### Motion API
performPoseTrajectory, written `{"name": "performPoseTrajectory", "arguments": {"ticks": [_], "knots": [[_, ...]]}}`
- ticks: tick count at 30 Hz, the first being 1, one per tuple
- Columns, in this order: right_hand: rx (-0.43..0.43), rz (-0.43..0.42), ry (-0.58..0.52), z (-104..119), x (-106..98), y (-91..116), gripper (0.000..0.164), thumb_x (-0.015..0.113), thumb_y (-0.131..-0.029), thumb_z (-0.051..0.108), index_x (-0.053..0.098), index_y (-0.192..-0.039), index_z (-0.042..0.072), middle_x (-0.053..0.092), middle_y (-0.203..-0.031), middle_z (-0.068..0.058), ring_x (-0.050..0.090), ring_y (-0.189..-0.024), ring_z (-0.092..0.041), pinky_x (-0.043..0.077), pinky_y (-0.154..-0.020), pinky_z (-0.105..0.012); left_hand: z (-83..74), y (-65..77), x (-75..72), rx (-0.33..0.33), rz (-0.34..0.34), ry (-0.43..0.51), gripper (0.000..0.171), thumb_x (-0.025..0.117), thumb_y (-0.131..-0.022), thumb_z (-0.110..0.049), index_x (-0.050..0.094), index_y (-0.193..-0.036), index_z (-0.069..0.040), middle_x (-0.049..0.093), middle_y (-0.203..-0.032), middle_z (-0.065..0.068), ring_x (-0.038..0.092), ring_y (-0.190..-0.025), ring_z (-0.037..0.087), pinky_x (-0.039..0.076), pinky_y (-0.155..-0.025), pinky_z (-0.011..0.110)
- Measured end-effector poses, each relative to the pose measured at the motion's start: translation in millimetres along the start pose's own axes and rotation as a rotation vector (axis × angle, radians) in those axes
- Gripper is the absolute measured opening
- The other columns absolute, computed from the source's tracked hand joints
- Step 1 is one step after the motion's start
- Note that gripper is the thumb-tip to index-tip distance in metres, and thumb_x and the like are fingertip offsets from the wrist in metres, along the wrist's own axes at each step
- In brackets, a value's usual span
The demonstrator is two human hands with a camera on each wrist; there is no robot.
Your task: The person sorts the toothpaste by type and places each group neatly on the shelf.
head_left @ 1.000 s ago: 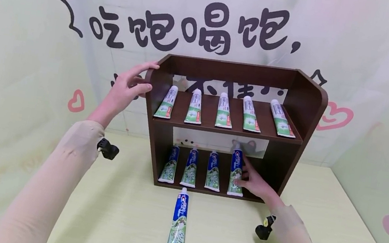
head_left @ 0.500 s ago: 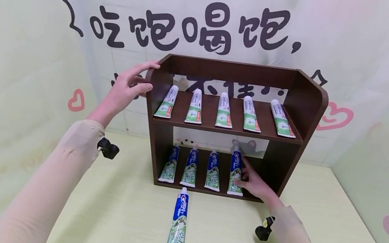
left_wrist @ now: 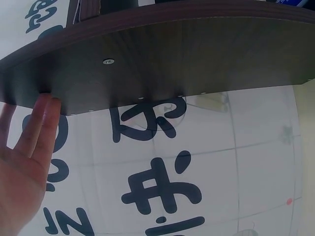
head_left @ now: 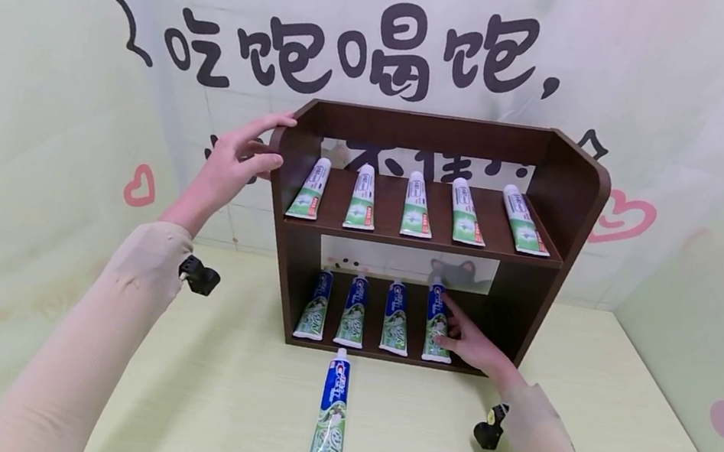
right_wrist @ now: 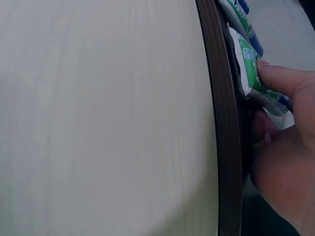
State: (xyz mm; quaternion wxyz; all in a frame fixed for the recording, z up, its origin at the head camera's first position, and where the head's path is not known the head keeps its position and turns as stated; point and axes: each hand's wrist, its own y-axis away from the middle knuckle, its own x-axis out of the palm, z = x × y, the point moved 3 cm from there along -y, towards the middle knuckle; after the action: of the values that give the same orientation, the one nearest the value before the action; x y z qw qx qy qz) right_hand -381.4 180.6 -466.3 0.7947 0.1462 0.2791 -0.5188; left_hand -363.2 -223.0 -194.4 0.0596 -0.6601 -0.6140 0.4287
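Observation:
In the head view a dark brown two-tier shelf (head_left: 411, 242) stands on the table. My right hand (head_left: 473, 346) pinches a blue and green toothpaste tube (head_left: 437, 321) on the lower tier, at the right end of a row of similar tubes. The right wrist view shows the thumb (right_wrist: 283, 78) on top of that tube, other fingers low beside it and partly hidden. My left hand (head_left: 231, 165) touches the shelf's left side panel (left_wrist: 162, 59) with extended fingers. Another blue and green toothpaste tube (head_left: 331, 415) lies on the table in front.
Several white and green toothpaste tubes (head_left: 418, 204) lie spaced along the upper tier. Left of my right hand, more blue and green tubes (head_left: 395, 319) rest on the lower tier. A printed wall (head_left: 373, 50) rises behind the pale table (head_left: 229, 377).
The cap end of the tube in my right hand has sunk lower toward the lower tier. My left hand stays at the side panel.

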Motion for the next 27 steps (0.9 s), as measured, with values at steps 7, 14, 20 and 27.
{"name": "performPoseTrajectory", "arguments": {"ticks": [7, 14, 20, 27], "knots": [[-0.011, 0.008, 0.011, -1.1, -0.2, 1.1, 0.082, 0.062, -0.096, 0.018, 0.010, -0.159, 0.010, 0.045, -0.135, -0.029, 0.046, -0.118, -0.038, 0.043, -0.100, -0.051, 0.5, -1.9, 0.7, 0.000, 0.007, 0.000, 0.047, 0.056, -0.097, -0.016, 0.051, -0.144, -0.019, 0.041, -0.158, -0.003, 0.064, -0.095, 0.010, 0.057, -0.073, 0.016], [0.011, 0.016, 0.028, -1.9, -1.4, 0.1, 0.080, 0.063, -0.096, 0.021, 0.014, -0.159, 0.012, 0.042, -0.134, -0.029, 0.046, -0.120, -0.040, 0.043, -0.104, -0.058, -0.8, -0.2, -0.8, -0.021, 0.015, 0.002, 0.047, 0.057, -0.097, -0.018, 0.052, -0.144, -0.024, 0.040, -0.157, -0.008, 0.063, -0.098, 0.011, 0.057, -0.073, 0.017], [0.022, 0.017, 0.019, 0.2, -1.6, 0.7, 0.080, 0.063, -0.096, 0.020, 0.014, -0.159, 0.012, 0.042, -0.134, -0.028, 0.046, -0.120, -0.040, 0.043, -0.103, -0.057, -5.1, 0.5, -0.8, -0.005, 0.017, 0.003, 0.047, 0.057, -0.097, -0.019, 0.052, -0.143, -0.025, 0.041, -0.157, -0.009, 0.064, -0.098, 0.012, 0.058, -0.073, 0.017], [0.003, 0.012, -0.021, -0.5, -1.2, 2.2, 0.079, 0.063, -0.096, 0.018, 0.015, -0.159, 0.009, 0.042, -0.133, -0.029, 0.045, -0.120, -0.040, 0.042, -0.103, -0.057, -2.6, 0.0, -0.7, -0.008, 0.022, 0.009, 0.046, 0.058, -0.097, -0.018, 0.052, -0.143, -0.022, 0.040, -0.157, -0.008, 0.064, -0.097, 0.013, 0.057, -0.072, 0.017]]}}
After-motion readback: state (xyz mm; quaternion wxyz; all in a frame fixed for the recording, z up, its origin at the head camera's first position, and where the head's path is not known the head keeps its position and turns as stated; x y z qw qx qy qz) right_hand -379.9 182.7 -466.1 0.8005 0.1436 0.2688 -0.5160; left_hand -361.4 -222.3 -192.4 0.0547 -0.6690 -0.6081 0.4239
